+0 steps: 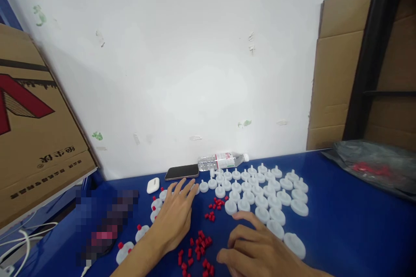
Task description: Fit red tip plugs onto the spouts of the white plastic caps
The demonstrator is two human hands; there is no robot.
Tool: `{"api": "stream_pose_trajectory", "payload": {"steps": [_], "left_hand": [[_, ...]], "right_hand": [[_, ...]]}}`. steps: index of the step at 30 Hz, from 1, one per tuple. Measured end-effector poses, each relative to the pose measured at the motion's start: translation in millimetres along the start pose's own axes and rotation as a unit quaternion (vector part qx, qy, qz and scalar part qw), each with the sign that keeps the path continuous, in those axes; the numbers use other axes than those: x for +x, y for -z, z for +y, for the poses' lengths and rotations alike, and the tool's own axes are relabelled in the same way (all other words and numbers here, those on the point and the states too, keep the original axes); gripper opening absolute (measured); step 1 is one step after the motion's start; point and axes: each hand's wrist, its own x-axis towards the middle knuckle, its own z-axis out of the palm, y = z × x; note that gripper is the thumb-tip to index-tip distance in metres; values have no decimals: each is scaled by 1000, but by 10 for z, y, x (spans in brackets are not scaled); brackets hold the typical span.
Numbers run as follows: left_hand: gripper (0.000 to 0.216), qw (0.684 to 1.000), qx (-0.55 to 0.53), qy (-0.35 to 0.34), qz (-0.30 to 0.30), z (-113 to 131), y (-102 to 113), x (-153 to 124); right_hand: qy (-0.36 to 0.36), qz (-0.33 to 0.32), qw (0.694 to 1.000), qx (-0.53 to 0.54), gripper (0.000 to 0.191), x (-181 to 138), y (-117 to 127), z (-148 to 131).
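Note:
My left hand (177, 214) reaches over the blue table with its fingers stretched out, above a row of white round caps with thin spouts. Part of that row is hidden under the fingers. My right hand (256, 246) hovers at the near edge of a large group of white spouted caps (261, 201), fingers loosely bent and apart, with nothing visible in them. Between the hands lie small red tips (201, 242) in loose piles. Left of my left forearm stand several white caps fitted with red tips (142, 233).
Along the wall lie a clear plastic bottle (224, 161), a dark phone (182, 172) and a white earbud case (153, 185). A plastic bag with red pieces (373, 169) rests at right. A printed cardboard box (39, 138) stands at left, near white cables (26, 242).

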Motion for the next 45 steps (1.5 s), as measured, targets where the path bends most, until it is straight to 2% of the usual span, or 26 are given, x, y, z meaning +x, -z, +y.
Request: {"api": "stream_pose_trajectory", "payload": {"steps": [6,10,14,16,18,20,23,26,29,33,35,41,45], "left_hand": [[33,997,-55,37,49,9,18,66],[24,991,-93,52,84,38,65,67],[19,981,-143,69,114,159,163,53],[18,963,-222,94,120,269,221,42],[17,929,-328,126,115,391,273,29],[15,899,-404,139,98,496,310,20],[13,869,-471,140,59,582,333,18],[16,858,-492,140,41,584,329,19],[21,875,-461,141,37,544,316,6],[22,946,-300,107,66,446,246,-24],[20,964,-243,82,75,380,176,-37],[22,975,-223,19,20,249,34,-51],[20,980,-194,31,-40,261,67,-30]], "right_hand": [[20,-5,1000,-18,18,-24,-18,28],[16,-4,1000,-20,16,-38,-53,47],[-18,28,999,-13,19,27,34,6],[-45,26,998,-20,26,66,109,-33],[-66,5,997,-28,32,84,156,-63],[-67,-14,997,-28,31,74,150,-67],[-60,-28,997,-35,24,28,69,-31],[-63,-22,997,-38,22,1,3,11],[-67,-13,997,-24,17,14,-4,32],[-61,-13,998,-8,6,30,-1,40],[-56,-11,998,-10,5,25,-13,43],[-57,-18,998,-9,6,14,-36,51],[-56,-34,998,-11,7,4,-41,50]]}}
